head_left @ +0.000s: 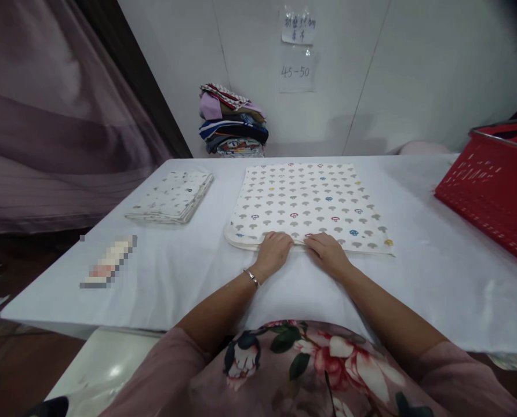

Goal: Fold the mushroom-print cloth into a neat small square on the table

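Observation:
A white cloth printed with small mushrooms (pixel 302 202) lies folded and flat on the white-covered table in front of me. My left hand (pixel 276 250) grips its near edge just left of the middle, fingers curled over the top and thumb out of sight. Close beside it, my right hand (pixel 328 250) holds the same edge, its fingers closed on the fabric. The cloth's near left corner is rounded and shows more than one layer. A bracelet (pixel 252 278) circles my left wrist.
To the left lies a folded white printed cloth (pixel 171 194), with a blurred-out flat object (pixel 110 260) nearer me. A red plastic basket (pixel 493 185) stands at the right. Folded fabrics (pixel 233 121) are stacked beyond the far table edge, against the wall.

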Demonstrator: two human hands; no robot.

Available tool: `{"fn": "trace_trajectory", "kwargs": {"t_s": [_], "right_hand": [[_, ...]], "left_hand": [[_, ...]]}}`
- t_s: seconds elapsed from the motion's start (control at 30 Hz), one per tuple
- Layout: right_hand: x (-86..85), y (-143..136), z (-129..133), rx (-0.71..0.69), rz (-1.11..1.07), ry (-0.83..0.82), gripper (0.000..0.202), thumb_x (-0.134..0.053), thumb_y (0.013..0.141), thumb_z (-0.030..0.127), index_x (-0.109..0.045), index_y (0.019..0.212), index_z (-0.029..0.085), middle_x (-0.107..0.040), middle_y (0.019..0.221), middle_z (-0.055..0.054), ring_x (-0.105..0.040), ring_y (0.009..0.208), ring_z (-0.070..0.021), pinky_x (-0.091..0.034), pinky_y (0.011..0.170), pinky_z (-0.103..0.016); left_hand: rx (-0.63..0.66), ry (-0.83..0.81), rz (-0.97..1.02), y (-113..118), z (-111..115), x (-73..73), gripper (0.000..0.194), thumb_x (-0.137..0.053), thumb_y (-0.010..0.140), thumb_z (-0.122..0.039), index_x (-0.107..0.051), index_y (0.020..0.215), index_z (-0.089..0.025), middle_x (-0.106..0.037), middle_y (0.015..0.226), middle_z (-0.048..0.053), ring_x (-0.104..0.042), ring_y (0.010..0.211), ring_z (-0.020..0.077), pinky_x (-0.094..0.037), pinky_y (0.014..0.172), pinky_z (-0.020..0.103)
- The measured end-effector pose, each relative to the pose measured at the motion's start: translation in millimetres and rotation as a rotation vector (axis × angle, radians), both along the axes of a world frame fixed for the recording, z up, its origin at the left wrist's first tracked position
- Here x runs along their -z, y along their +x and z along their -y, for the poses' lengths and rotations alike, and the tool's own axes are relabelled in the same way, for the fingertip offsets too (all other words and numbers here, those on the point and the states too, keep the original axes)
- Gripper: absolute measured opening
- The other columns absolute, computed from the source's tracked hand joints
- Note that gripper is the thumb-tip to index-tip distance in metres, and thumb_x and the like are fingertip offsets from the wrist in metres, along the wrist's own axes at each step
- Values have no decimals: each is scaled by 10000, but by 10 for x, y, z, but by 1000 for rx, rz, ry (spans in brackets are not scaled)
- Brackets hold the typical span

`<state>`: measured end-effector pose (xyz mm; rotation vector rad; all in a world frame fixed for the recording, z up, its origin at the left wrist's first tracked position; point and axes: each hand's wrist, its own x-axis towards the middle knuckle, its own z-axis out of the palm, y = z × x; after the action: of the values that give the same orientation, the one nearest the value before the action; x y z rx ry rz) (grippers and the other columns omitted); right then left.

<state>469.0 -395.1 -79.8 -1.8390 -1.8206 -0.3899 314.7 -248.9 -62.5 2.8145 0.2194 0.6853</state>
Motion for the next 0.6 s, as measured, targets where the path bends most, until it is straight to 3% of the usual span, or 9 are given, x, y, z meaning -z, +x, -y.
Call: {"fn": "trace_trajectory", "kwargs": {"t_s": [0.17, 0.4, 0.6], "right_hand": [[31, 39, -4, 38, 10, 20, 242, -465, 887, 149, -633, 1047, 217, -665, 1002, -82, -581, 895, -213, -469, 752, -361], [52, 65, 1, 28, 2, 3, 259, -448, 888, 144, -642, 1041, 220, -670, 970, -86, -588, 867, -209, -474, 740, -362], [-46, 49, 40, 8, -69, -53, 323, -459, 877, 168, -549, 1184, 212, -655, 1023, -86, -581, 900, -221, -471, 781, -388]], "left_hand": [[19, 45, 1, -7, -5, 29, 184, -387, 923, -202, -568, 891, -188, -639, 901, 34, -551, 882, 170, -377, 818, 349], [22, 105, -43, 27, 34, 39, 138, -484, 888, -235, -580, 980, -201, -597, 1122, 59, -515, 1044, 198, -394, 853, 364], [13, 110, -52, 181, 66, 18, 109, -472, 877, -170, -578, 885, -193, -620, 1005, 42, -532, 972, 186, -400, 830, 350]]}}
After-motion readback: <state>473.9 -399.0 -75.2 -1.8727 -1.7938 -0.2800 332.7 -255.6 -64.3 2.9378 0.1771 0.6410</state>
